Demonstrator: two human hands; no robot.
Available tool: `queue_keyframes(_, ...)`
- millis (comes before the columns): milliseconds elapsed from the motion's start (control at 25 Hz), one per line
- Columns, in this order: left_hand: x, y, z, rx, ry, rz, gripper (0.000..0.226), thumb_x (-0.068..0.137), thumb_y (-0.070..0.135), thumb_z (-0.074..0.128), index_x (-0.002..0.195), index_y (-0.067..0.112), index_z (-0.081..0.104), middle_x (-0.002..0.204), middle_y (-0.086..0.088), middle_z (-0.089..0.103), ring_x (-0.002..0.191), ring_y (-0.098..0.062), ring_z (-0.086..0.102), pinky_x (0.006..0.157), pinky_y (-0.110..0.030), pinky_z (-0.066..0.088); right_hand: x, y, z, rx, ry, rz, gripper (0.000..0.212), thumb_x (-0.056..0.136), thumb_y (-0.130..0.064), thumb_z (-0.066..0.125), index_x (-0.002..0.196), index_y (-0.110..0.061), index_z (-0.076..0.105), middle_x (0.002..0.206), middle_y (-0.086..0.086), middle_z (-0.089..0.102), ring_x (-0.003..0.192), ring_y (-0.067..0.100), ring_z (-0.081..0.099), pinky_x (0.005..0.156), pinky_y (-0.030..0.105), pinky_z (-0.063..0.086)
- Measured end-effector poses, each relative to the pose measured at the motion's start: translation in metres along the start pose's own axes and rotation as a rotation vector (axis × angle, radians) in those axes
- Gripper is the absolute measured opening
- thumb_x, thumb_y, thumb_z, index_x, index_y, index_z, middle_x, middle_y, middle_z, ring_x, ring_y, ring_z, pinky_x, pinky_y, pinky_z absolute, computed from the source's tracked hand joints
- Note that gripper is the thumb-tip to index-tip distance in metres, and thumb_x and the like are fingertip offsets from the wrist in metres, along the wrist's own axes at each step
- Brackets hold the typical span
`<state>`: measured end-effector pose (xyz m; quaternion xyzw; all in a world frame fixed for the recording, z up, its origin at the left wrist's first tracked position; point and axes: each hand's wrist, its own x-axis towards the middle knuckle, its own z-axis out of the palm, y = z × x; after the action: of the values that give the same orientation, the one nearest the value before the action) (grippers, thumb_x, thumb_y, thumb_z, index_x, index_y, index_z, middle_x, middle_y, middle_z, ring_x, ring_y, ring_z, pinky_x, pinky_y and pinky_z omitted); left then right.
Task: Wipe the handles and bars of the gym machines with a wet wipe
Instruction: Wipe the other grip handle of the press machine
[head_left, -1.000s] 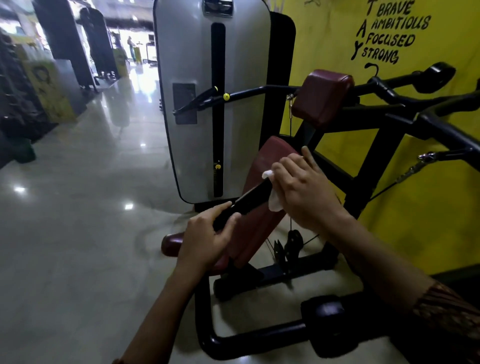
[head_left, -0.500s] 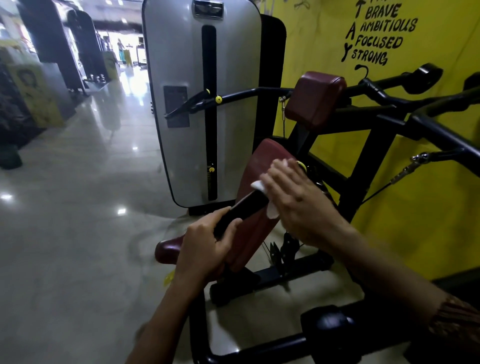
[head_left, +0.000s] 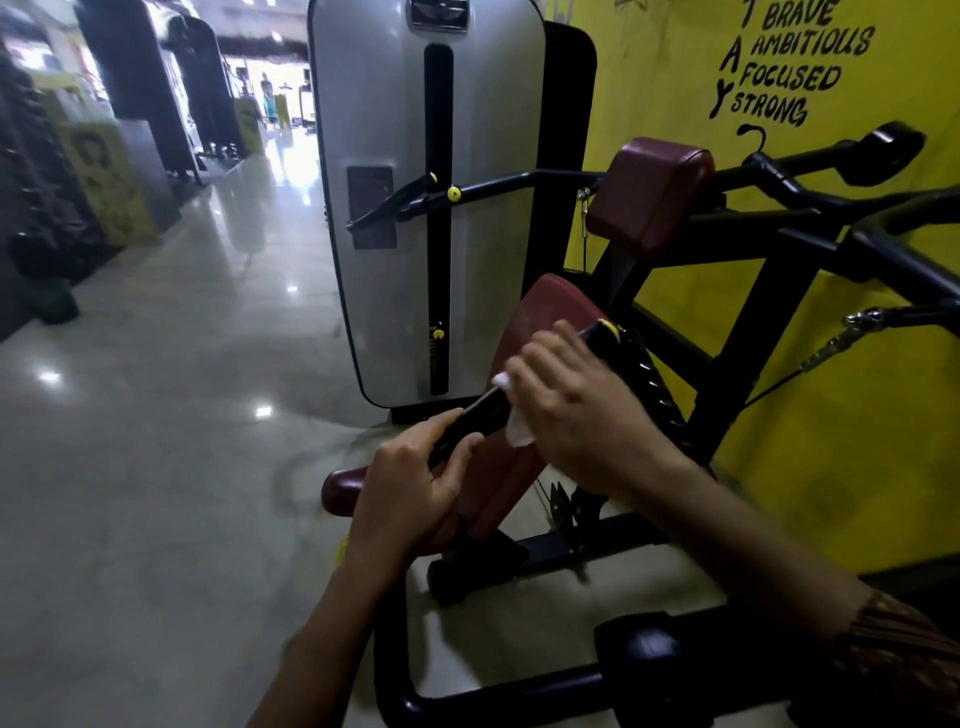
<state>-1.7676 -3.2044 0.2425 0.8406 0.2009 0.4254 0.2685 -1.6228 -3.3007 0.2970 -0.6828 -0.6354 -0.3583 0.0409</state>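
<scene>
Two hands were on the black handle (head_left: 475, 420): the left hand (head_left: 410, 493) gripped its near end, fingers curled round it; the right hand (head_left: 587, 415), farther up, had its fingers closed over the wet wipe (head_left: 519, 435) wrapped on the handle. With a loose corner hanging out, the wipe might bunch or slip off, leaving the yellow-ringed far end (head_left: 608, 328) unwiped. Behind stood the maroon pad (head_left: 545, 317).

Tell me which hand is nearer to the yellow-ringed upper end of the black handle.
Right. The right hand holds a white wet wipe on the black handle just below the yellow-ringed end; the left hand grips its lower end, farther away.
</scene>
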Motion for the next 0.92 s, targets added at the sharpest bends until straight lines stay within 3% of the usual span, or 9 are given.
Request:
queue_keyframes(80,0.0,0.0,0.0,0.018,-0.007,0.006,0.035,0.082,0.023,0.056,0.112,0.008,0.066,0.1,-0.007,0.071,0.098,-0.008,0.055,0.076,0.005,0.033,-0.001,-0.012,-0.001,0.016,-0.047,-0.251,0.043,0.08,-0.024,0.05,0.118,-0.005,0.059,0.109,0.013,0.062,0.109,0.03,0.057,0.109,0.038,0.021)
queue_keyframes(160,-0.001,0.0,-0.001,0.035,0.002,0.003,0.035,0.082,0.023,0.057,0.111,0.007,0.066,0.098,-0.008,0.071,0.098,-0.009,0.054,0.075,0.005,0.033,-0.002,0.006,-0.002,0.047,-0.019,-0.308,0.045,0.083,-0.021,0.041,0.124,-0.008,0.055,0.112,0.012,0.062,0.11,0.028,0.057,0.108,0.042,0.025)
queue_keyframes(320,-0.003,0.001,0.0,0.052,0.019,-0.004,0.036,0.082,0.029,0.059,0.109,0.005,0.067,0.1,-0.007,0.071,0.097,-0.01,0.058,0.08,-0.003,0.037,-0.017,0.049,-0.002,0.051,0.034,0.052,0.039,0.095,-0.022,0.036,0.124,-0.001,0.054,0.12,0.018,0.058,0.121,0.031,0.05,0.112,0.042,0.025)
queue_keyframes(400,-0.002,0.002,0.0,0.055,0.02,-0.015,0.037,0.082,0.029,0.059,0.108,0.005,0.068,0.1,-0.008,0.071,0.097,-0.01,0.057,0.08,-0.006,0.038,-0.017,0.034,0.002,-0.002,0.041,0.122,0.039,0.092,-0.015,0.039,0.124,0.002,0.052,0.122,0.021,0.057,0.125,0.035,0.045,0.113,0.043,0.019)
queue_keyframes(520,-0.002,0.003,-0.002,0.061,0.004,-0.016,0.034,0.082,0.024,0.058,0.109,0.006,0.067,0.098,-0.009,0.071,0.094,-0.01,0.057,0.077,0.003,0.034,-0.008,-0.006,0.005,0.104,0.024,-0.116,0.044,0.083,-0.012,0.037,0.121,0.001,0.055,0.117,0.018,0.059,0.122,0.034,0.049,0.114,0.038,0.012)
queue_keyframes(600,-0.004,0.005,-0.002,0.061,-0.003,-0.012,0.033,0.082,0.023,0.057,0.111,0.009,0.066,0.096,-0.008,0.071,0.083,-0.009,0.062,0.073,0.005,0.032,-0.006,-0.005,0.002,0.121,-0.016,-0.271,0.043,0.083,-0.013,0.043,0.123,-0.003,0.055,0.119,0.016,0.06,0.119,0.031,0.052,0.114,0.038,0.018)
queue_keyframes(640,-0.003,0.004,-0.002,0.056,-0.003,-0.01,0.034,0.083,0.025,0.056,0.111,0.01,0.066,0.098,-0.007,0.071,0.085,-0.012,0.064,0.074,0.003,0.033,-0.006,0.004,0.002,0.099,-0.023,-0.265,0.043,0.084,-0.015,0.046,0.125,-0.005,0.054,0.121,0.015,0.059,0.119,0.03,0.052,0.112,0.04,0.022)
queue_keyframes(800,0.004,-0.001,-0.007,-0.048,-0.009,-0.028,0.031,0.085,0.025,0.065,0.111,0.008,0.067,0.101,-0.005,0.071,0.089,-0.005,0.062,0.076,0.005,0.033,-0.014,0.029,-0.008,0.181,0.011,0.161,0.042,0.094,-0.026,0.04,0.125,-0.003,0.055,0.126,0.016,0.057,0.126,0.03,0.045,0.11,0.039,0.028)
queue_keyframes(920,0.014,-0.008,-0.008,-0.195,-0.082,-0.001,0.036,0.081,0.018,0.07,0.116,0.009,0.064,0.106,0.001,0.067,0.095,-0.001,0.057,0.077,0.007,0.032,-0.009,0.007,-0.015,0.306,0.061,0.379,0.034,0.092,-0.013,0.051,0.123,-0.001,0.056,0.13,0.016,0.054,0.131,0.026,0.035,0.109,0.039,0.026)
